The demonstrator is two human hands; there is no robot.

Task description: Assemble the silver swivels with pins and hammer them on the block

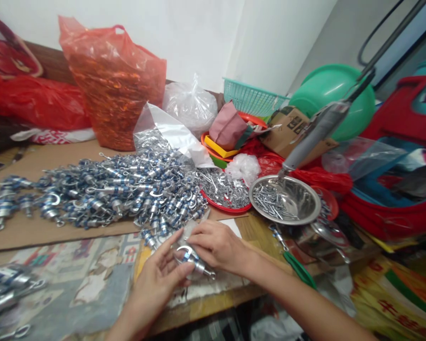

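Low over the table's front edge, a small silver-and-blue metal piece with a hook and an end ring (195,260) lies between my hands. My left hand (158,272) holds it from the left, fingers curled and thumb against it. The fingers of my right hand (215,244) are closed just above and beside the same piece, knuckles up. A greyish, translucent sheet-like thing (190,228) sticks out behind these fingers; whether they pinch it or the metal piece is hidden. Just beyond is a large heap of similar hook pieces (120,189) on cardboard.
A steel bowl (310,210) of metal pins and a red tray (239,210) of small metal parts stand right of the heap. More hook pieces (12,284) lie at front left. Behind are an orange plastic bag (110,85), a green basin (326,94) and a grey-handled tool (312,132).
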